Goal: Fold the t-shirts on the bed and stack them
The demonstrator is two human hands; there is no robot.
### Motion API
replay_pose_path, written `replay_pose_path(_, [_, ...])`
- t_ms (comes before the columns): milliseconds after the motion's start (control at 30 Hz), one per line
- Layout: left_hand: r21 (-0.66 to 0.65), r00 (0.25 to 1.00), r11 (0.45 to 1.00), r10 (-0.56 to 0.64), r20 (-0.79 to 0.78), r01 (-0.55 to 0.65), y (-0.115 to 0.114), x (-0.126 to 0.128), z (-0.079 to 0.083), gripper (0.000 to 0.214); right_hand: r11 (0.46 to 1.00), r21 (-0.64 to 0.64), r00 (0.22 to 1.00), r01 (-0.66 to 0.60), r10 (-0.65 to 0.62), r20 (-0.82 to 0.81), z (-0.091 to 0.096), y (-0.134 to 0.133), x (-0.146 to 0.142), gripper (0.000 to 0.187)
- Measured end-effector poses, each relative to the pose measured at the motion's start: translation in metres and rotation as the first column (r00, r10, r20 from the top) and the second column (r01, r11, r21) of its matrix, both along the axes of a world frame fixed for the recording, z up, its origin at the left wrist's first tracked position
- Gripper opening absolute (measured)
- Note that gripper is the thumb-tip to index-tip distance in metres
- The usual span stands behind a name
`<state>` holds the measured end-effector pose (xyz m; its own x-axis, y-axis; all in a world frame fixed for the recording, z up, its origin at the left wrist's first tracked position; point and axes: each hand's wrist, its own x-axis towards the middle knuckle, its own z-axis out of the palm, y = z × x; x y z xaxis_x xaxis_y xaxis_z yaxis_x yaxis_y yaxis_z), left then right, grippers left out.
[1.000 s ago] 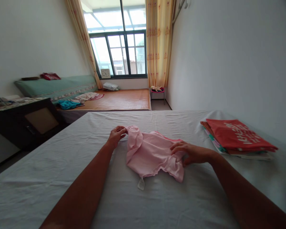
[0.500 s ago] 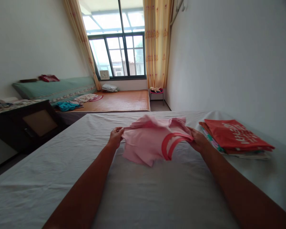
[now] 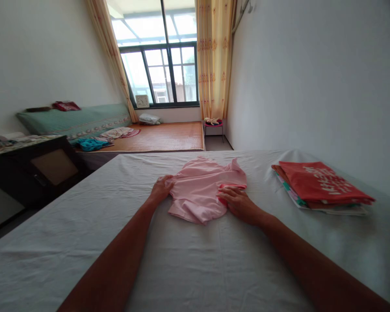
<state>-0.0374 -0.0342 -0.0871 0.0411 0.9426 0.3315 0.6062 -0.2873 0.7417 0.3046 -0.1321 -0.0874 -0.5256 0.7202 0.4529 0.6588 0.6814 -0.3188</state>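
Note:
A pink T-shirt (image 3: pixel 198 186) with a red-trimmed neckline lies spread, somewhat wrinkled, on the white bedsheet (image 3: pixel 195 268). My left hand (image 3: pixel 161 190) holds the shirt's left edge, fingers closed on the cloth. At the neckline, my right hand (image 3: pixel 242 203) rests on the fabric with its fingers stretched out over the red trim, hiding part of it. To the right of that hand, apart from it, is a stack of folded clothes (image 3: pixel 325 186) with a red garment with white lettering on top.
Behind the sheeted bed stands another bed with a brown mat (image 3: pixel 169 136), holding a teal cloth (image 3: pixel 90 144) and a pale cloth. A dark cabinet (image 3: pixel 45 167) is at the left. The wall (image 3: pixel 312 86) borders the right side. A small stool (image 3: pixel 213 125) stands near the curtain.
The T-shirt was held up between both hands and now lies on the sheet. My right hand has moved left and inward, from gripping the shirt's edge to lying on the neckline.

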Motion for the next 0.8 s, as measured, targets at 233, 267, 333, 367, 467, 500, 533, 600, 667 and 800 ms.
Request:
replay_pose_path(233, [-0.421,0.833,0.724,-0.416,0.365,0.547,-0.028,-0.004,0.029,0.048,0.95,-0.31,0.974,-0.022,-0.049,-0.219,0.029,-0.003,0.038,0.026])
replay_pose_path(267, [-0.458,0.788,0.641,-0.478,0.389,0.616,-0.031,-0.006,0.033,0.049,0.918,-0.396,0.966,-0.029,-0.077,-0.249,0.037,-0.005,0.051,0.03])
replay_pose_path(333, [-0.482,0.745,0.569,-0.535,0.399,0.667,-0.033,-0.009,0.036,0.053,0.849,-0.528,0.944,0.0,-0.173,-0.279,0.045,-0.007,0.074,0.042])
replay_pose_path(367, [-0.467,0.763,0.604,-0.522,0.38,0.646,-0.031,-0.009,0.035,0.053,0.811,-0.584,0.931,0.03,-0.235,-0.279,0.045,-0.005,0.084,0.049])
replay_pose_path(467, [-0.317,0.925,0.872,-0.321,0.204,0.373,-0.02,-0.003,0.024,0.049,0.752,-0.614,0.858,0.239,-0.46,-0.23,0.029,0.007,0.106,0.055])
replay_pose_path(500, [-0.237,0.968,0.939,-0.231,0.099,0.249,-0.016,0.001,0.019,0.045,0.755,-0.559,0.827,0.343,-0.525,-0.201,0.02,0.013,0.111,0.05])
replay_pose_path(533, [-0.151,0.989,0.978,-0.149,-0.02,0.144,-0.012,0.006,0.013,0.041,0.755,-0.477,0.795,0.45,-0.582,-0.171,0.011,0.019,0.114,0.043])
replay_pose_path(600, [-0.031,0.966,0.998,-0.058,-0.253,0.052,-0.008,0.019,0.003,0.034,0.73,-0.316,0.747,0.606,-0.659,-0.089,-0.008,0.027,0.118,0.035])
replay_pose_path(667, [-0.011,0.916,0.996,-0.09,-0.391,0.093,-0.009,0.034,-0.005,0.035,0.69,-0.23,0.708,0.686,-0.706,-0.004,-0.022,0.031,0.117,0.041])
replay_pose_path(800, [-0.025,0.919,0.975,-0.216,-0.329,0.22,-0.019,0.065,-0.006,0.056,0.751,-0.175,0.764,0.636,-0.645,0.011,-0.03,0.032,0.107,0.048])
